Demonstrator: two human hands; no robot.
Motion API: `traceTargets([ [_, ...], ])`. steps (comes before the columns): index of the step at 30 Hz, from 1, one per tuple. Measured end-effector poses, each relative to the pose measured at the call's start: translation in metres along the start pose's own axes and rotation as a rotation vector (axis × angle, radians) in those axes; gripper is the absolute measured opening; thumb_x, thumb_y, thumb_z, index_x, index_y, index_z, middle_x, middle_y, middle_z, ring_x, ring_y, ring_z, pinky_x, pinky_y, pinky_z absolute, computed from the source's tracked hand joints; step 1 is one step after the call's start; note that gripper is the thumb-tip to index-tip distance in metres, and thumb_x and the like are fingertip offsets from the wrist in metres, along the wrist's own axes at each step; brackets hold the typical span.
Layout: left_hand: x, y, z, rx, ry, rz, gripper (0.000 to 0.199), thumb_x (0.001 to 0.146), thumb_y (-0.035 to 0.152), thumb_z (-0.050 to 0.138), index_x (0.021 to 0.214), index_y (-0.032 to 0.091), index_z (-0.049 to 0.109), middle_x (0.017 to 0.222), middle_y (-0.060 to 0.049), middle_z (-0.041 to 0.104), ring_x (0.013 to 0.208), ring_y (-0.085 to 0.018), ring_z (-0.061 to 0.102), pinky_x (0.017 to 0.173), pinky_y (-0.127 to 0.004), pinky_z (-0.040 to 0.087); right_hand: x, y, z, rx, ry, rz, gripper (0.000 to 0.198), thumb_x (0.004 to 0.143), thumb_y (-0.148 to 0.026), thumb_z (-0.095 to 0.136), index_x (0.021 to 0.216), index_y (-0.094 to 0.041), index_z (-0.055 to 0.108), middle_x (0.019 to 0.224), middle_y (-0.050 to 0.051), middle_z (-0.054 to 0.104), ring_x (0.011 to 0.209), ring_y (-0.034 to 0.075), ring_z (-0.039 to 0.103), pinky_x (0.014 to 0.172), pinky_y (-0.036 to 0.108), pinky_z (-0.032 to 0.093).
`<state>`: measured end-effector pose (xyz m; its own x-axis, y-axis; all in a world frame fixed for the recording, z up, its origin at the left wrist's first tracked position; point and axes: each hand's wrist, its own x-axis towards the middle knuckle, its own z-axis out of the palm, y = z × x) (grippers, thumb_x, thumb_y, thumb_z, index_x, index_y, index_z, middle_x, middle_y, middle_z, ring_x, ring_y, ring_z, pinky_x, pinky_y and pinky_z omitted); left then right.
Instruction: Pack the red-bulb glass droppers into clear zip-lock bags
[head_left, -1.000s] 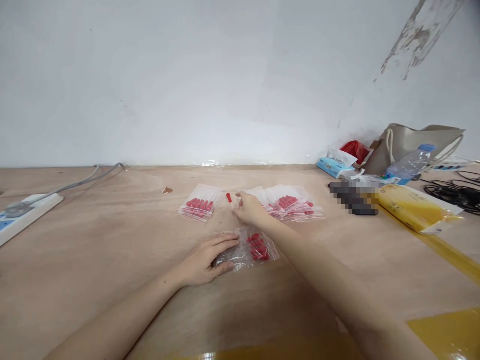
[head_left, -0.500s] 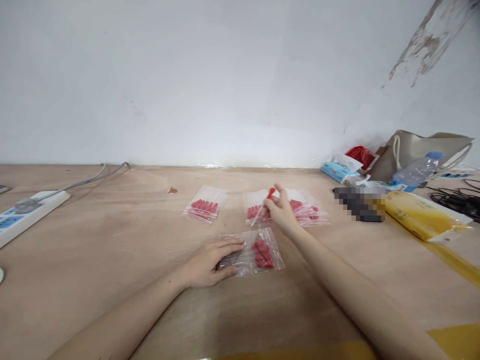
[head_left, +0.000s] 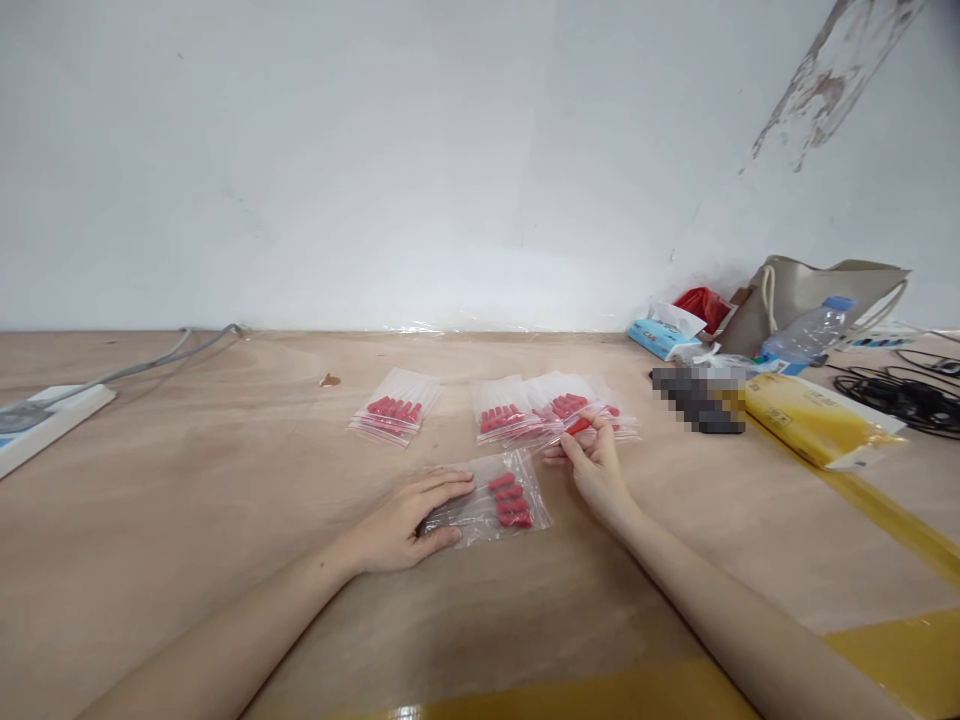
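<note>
My left hand (head_left: 401, 520) lies flat with its fingers stretched out over the left part of a clear zip bag (head_left: 534, 492) on the table. Several red-ended pieces (head_left: 510, 498) with thin pale stems show inside that bag. Just right of it, my right hand (head_left: 600, 475) pinches a thin stick with a red end (head_left: 578, 426); its stem is mostly hidden. Behind my right hand, overlapping zip bags (head_left: 500, 398) of similar red-ended sticks lie side by side. Another small stack of filled zip bags (head_left: 395, 408) rests farther left.
At the right lie a blurred dark object (head_left: 697, 400), a yellow tissue pack (head_left: 817, 415), a plastic bottle (head_left: 814, 330), a beige bag (head_left: 832, 285), a blue tissue pack (head_left: 656, 338) and black cables (head_left: 900, 395). A power strip (head_left: 56, 430) sits at the left. The wall stands behind.
My right hand has moved a little right and toward me, and the stick's red end now tips lower. My left hand stays on the bag. The whole view has shifted slightly.
</note>
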<state>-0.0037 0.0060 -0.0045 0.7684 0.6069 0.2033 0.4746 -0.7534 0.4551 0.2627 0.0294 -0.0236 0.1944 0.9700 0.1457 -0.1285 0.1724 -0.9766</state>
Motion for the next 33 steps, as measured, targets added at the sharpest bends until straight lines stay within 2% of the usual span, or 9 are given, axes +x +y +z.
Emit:
traceTargets([
  [3, 0.0, 0.003, -0.001, 0.001, 0.005, -0.026, 0.053, 0.086, 0.035, 0.048, 0.135, 0.025, 0.029, 0.136, -0.006, 0.038, 0.123, -0.023, 0.037, 0.101, -0.04, 0.033, -0.006, 0.003, 0.006, 0.091, -0.048, 0.107, 0.047, 0.069, -0.051, 0.058, 0.097, -0.027, 0.028, 0.068, -0.004, 0.055, 0.062, 0.018, 0.063, 0.057, 0.036, 0.052],
  [7, -0.001, 0.005, -0.002, -0.001, -0.002, -0.047, 0.057, 0.087, 0.036, 0.047, 0.137, 0.027, 0.022, 0.139, -0.006, 0.034, 0.124, -0.023, 0.035, 0.101, -0.039, 0.032, -0.014, 0.0, 0.01, 0.131, -0.152, 0.195, 0.039, 0.07, -0.048, 0.059, 0.089, -0.025, 0.035, 0.069, -0.004, 0.058, 0.06, 0.013, 0.061, 0.057, 0.03, 0.05],
  [11, -0.002, 0.006, -0.003, 0.003, 0.003, -0.072, 0.06, 0.086, 0.038, 0.047, 0.138, 0.026, 0.019, 0.14, -0.007, 0.032, 0.124, -0.025, 0.034, 0.101, -0.041, 0.031, -0.015, -0.008, 0.007, -0.052, -0.306, 0.254, 0.032, 0.069, -0.045, 0.062, 0.08, -0.02, 0.045, 0.053, -0.007, 0.052, 0.042, 0.007, 0.049, 0.04, 0.018, 0.038],
  [14, -0.002, 0.006, -0.003, -0.007, 0.004, -0.082, 0.061, 0.086, 0.037, 0.048, 0.138, 0.025, 0.019, 0.139, -0.007, 0.032, 0.124, -0.025, 0.035, 0.101, -0.041, 0.031, -0.011, -0.013, 0.004, -0.155, -0.421, 0.301, 0.033, 0.068, -0.045, 0.062, 0.084, -0.019, 0.05, 0.043, -0.01, 0.045, 0.033, 0.005, 0.039, 0.032, 0.015, 0.026],
  [18, -0.002, 0.005, -0.002, -0.023, -0.005, -0.088, 0.063, 0.086, 0.037, 0.048, 0.139, 0.026, 0.016, 0.139, -0.007, 0.032, 0.123, -0.025, 0.035, 0.101, -0.041, 0.032, -0.007, -0.013, 0.006, -0.216, -0.543, 0.329, 0.036, 0.069, -0.044, 0.06, 0.092, -0.016, 0.06, 0.038, -0.009, 0.046, 0.03, 0.004, 0.035, 0.032, 0.014, 0.025],
  [20, -0.002, 0.003, -0.001, -0.019, -0.004, -0.083, 0.063, 0.086, 0.036, 0.048, 0.139, 0.026, 0.015, 0.14, -0.007, 0.031, 0.124, -0.024, 0.034, 0.101, -0.04, 0.031, -0.007, -0.012, 0.011, -0.228, -0.52, 0.321, 0.039, 0.068, -0.044, 0.06, 0.094, -0.015, 0.063, 0.036, -0.009, 0.045, 0.03, 0.004, 0.035, 0.032, 0.015, 0.026],
  [24, -0.002, 0.003, -0.001, -0.004, -0.003, -0.072, 0.062, 0.086, 0.035, 0.047, 0.139, 0.026, 0.015, 0.14, -0.006, 0.031, 0.124, -0.023, 0.034, 0.101, -0.038, 0.031, -0.01, -0.008, 0.021, -0.19, -0.36, 0.296, 0.037, 0.065, -0.045, 0.063, 0.087, -0.016, 0.067, 0.037, -0.007, 0.046, 0.029, 0.004, 0.032, 0.031, 0.017, 0.026],
  [29, -0.002, 0.004, -0.002, 0.006, -0.012, -0.061, 0.06, 0.087, 0.035, 0.045, 0.138, 0.026, 0.015, 0.14, -0.006, 0.03, 0.125, -0.022, 0.033, 0.102, -0.037, 0.03, -0.012, 0.004, 0.025, -0.187, -0.251, 0.15, 0.027, 0.059, -0.041, 0.071, 0.064, -0.016, 0.062, 0.062, 0.003, 0.064, 0.051, 0.013, 0.056, 0.045, 0.024, 0.044],
  [33, -0.003, 0.002, -0.001, 0.016, -0.008, -0.06, 0.061, 0.087, 0.035, 0.046, 0.138, 0.025, 0.015, 0.14, -0.007, 0.03, 0.125, -0.023, 0.033, 0.102, -0.038, 0.03, -0.012, 0.009, 0.023, -0.197, -0.294, 0.101, 0.023, 0.063, -0.04, 0.068, 0.066, -0.017, 0.063, 0.066, 0.004, 0.066, 0.06, 0.017, 0.06, 0.055, 0.029, 0.049],
])
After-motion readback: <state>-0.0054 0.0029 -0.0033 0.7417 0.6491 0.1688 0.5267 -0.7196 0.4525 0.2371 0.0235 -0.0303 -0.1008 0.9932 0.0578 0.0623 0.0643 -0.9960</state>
